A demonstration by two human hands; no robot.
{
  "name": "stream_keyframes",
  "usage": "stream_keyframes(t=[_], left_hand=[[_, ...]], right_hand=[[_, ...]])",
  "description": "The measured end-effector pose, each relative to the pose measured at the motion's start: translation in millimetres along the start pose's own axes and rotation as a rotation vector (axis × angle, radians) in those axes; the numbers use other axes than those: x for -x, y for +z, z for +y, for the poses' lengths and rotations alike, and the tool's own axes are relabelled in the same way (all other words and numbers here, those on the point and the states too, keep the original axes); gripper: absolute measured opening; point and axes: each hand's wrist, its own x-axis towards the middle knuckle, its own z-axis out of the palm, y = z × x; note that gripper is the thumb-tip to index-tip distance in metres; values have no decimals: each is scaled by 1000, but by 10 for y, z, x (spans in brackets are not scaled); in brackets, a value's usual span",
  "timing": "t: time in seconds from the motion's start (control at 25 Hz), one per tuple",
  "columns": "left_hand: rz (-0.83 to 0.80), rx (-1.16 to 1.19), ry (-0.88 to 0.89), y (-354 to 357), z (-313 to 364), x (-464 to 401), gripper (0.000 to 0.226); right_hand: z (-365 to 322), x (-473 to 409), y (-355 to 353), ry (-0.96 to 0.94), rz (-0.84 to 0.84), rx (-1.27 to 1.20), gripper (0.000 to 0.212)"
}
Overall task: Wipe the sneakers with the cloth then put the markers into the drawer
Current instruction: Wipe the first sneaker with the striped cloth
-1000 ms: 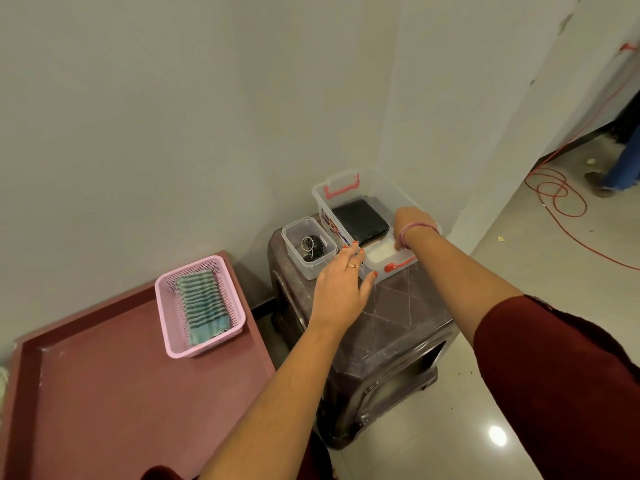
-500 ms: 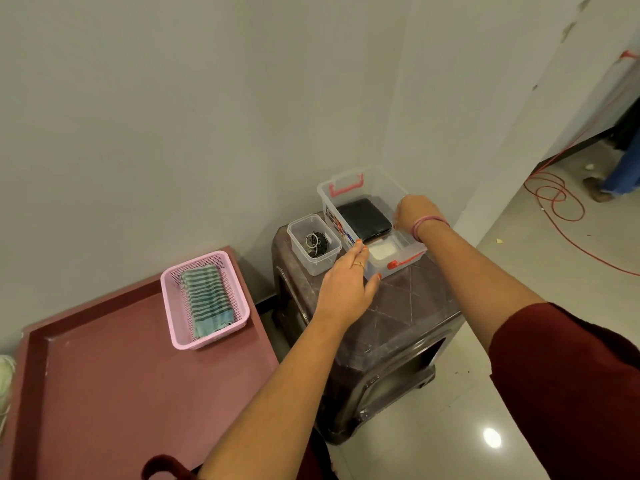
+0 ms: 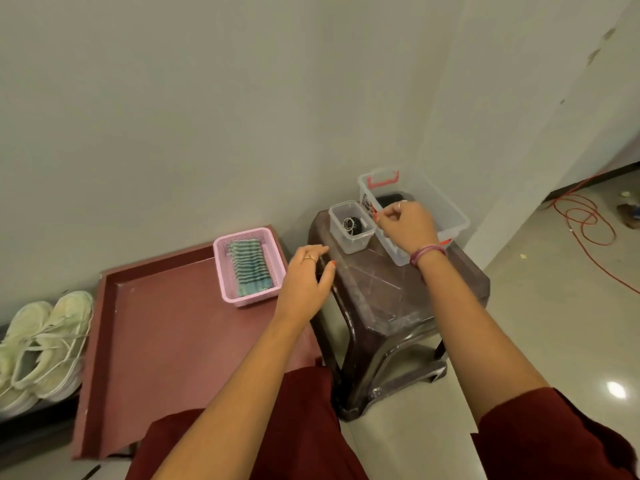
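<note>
A pair of pale sneakers sits at the far left on a dark ledge. A green striped cloth lies folded in a pink basket. On the brown stool stands a clear bin with red handles. A colourful pack of markers leans against the bin's left wall. My right hand is over that wall, fingertips pinched at the pack. My left hand hovers over the stool's left edge, fingers loosely apart and holding nothing.
A small clear tub with rings inside stands left of the bin. The basket rests on a red raised-edge tray. Walls close in behind. A red cable loops on the tiled floor at right.
My right hand crossed from the bin's right side to its left wall and pinched shut. My left hand drew back left to the stool's edge. The view swung left, bringing the sneakers in.
</note>
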Motion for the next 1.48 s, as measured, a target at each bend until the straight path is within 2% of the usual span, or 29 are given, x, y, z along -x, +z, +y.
stream_keyframes(t=[0.2,0.44,0.68,0.96,1.08,1.24,1.48], left_hand=[[139,65,-161,-480,-512,468,30],[308,173,-353,-972,-1214,874,25],[491,509,-700,-1074,-1756,1132,21],[635,1020,-989,-1060,-2308,1174,20],[660,1158,-1058,-1003,-2519,1225,21],[641,1208,-1127,-932,-2708,1258,17],[594,1248,-1160,-891,-2784,1232,18]], right_hand=[[-425,539,535,-4,-134,-237,10],[-762,809,1412,13,-222,-223,10],[-979,854,2141,90,-409,-78,33],[-1023,517,2823,110,-414,92,36],[-1084,369,3069,87,-440,150,34],[-1092,136,3426,100,-433,168,34],[-915,-87,3745,233,-358,244,73]])
